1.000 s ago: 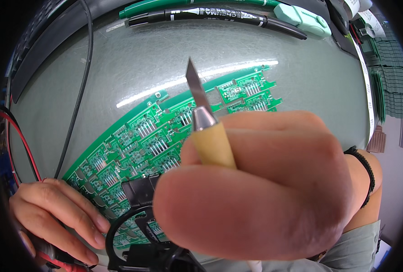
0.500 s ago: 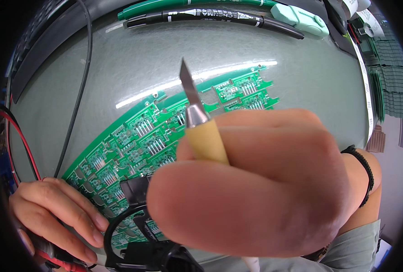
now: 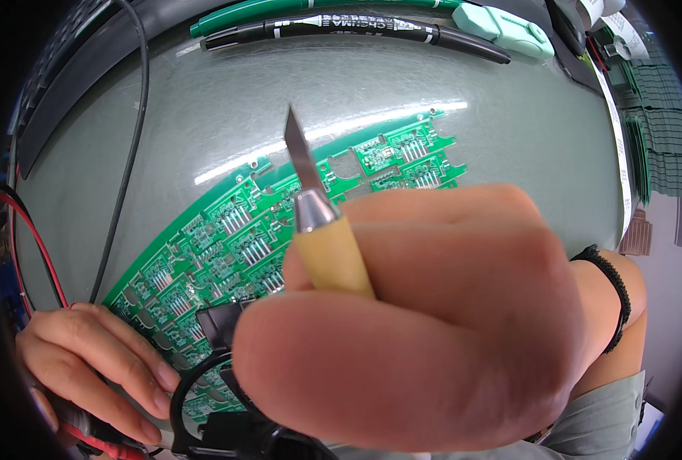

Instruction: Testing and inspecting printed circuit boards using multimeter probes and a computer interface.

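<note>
My right hand, large and close in the middle, is closed round a craft knife with a yellow handle and metal collar. Its blade points up and away, in front of a green circuit board panel on the table; whether it touches is hard to tell. My left hand lies at the panel's lower left edge, fingers stretched out and fingertips at the board. Under its palm are red and black probe-like pieces, partly hidden. A black curved object with a ring overlaps the panel between my hands.
A black marker, a green pen and a mint-green cutter lie along the far edge. A black cable and red and black wires run down the left. Stacked green boards stand at far right.
My right hand and the knife have shifted slightly left and down in the picture. My left hand stays almost where it was at the panel's edge.
</note>
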A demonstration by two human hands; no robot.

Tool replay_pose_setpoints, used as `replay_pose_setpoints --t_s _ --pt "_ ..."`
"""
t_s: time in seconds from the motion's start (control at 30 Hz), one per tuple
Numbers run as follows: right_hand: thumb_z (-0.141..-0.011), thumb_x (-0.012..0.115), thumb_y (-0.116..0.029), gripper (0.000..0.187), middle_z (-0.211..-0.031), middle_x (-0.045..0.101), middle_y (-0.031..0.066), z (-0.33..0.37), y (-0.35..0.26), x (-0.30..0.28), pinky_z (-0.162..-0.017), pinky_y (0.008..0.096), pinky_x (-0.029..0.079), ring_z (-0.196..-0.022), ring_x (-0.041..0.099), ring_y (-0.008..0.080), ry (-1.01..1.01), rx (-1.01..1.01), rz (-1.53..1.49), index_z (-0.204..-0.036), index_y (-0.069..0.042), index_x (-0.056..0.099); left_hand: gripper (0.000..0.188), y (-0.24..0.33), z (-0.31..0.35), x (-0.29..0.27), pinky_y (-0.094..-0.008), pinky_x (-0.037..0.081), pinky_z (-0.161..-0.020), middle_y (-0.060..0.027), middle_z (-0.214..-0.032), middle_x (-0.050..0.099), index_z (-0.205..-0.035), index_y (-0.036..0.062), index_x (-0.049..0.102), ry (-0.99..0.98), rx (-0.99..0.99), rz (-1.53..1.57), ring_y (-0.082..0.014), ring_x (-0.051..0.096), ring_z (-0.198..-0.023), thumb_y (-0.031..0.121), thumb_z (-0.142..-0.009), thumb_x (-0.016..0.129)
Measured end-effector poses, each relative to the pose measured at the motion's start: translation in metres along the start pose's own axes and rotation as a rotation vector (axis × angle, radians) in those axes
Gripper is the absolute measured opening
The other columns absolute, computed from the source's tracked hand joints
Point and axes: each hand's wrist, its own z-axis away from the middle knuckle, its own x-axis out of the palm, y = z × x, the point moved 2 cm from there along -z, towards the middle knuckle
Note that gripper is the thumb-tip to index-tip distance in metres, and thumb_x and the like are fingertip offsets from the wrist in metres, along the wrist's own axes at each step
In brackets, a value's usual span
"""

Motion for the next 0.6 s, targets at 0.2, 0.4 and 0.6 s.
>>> replay_pose_setpoints --t_s 0.2,0.4,0.6 --pt "-0.063 0.07 -0.009 0.025 -0.072 0.054 0.0034 0.003 -0.001 0.0 -0.047 0.0279 0.045 -0.055 0.054 0.0174 0.018 0.024 -0.024 -0.086 -0.002 0.063 0.054 0.0 0.001 -0.004 -0.0377 0.056 -0.084 -0.0238 -0.101 0.064 -0.093 -0.0074 0.072 -0.177 -0.051 0.004 -0.0337 0.064 -0.098 0.033 -0.103 0.038" --pt "-0.062 0.07 -0.009 0.025 -0.071 0.054 0.0032 0.011 -0.007 -0.002 -0.047 0.0277 0.045 -0.055 0.054 0.0171 0.035 0.05 -0.044 -0.085 -0.003 0.063 0.054 -0.002 0.002 -0.003 -0.0376 0.056 -0.084 -0.0236 -0.101 0.064 -0.093 -0.0073 0.072 -0.164 -0.039 0.007 -0.0336 0.064 -0.098 0.034 -0.103 0.038" --pt "-0.062 0.07 -0.009 0.024 -0.071 0.054 0.0029 0.009 -0.004 0.001 -0.047 0.0275 0.045 -0.054 0.053 0.0168 0.054 0.075 -0.063 -0.085 -0.003 0.063 0.053 0.002 -0.001 -0.001 -0.0371 0.056 -0.084 -0.0233 -0.101 0.064 -0.093 -0.0072 0.072 -0.117 -0.097 0.045 -0.0334 0.065 -0.097 0.032 -0.103 0.039"
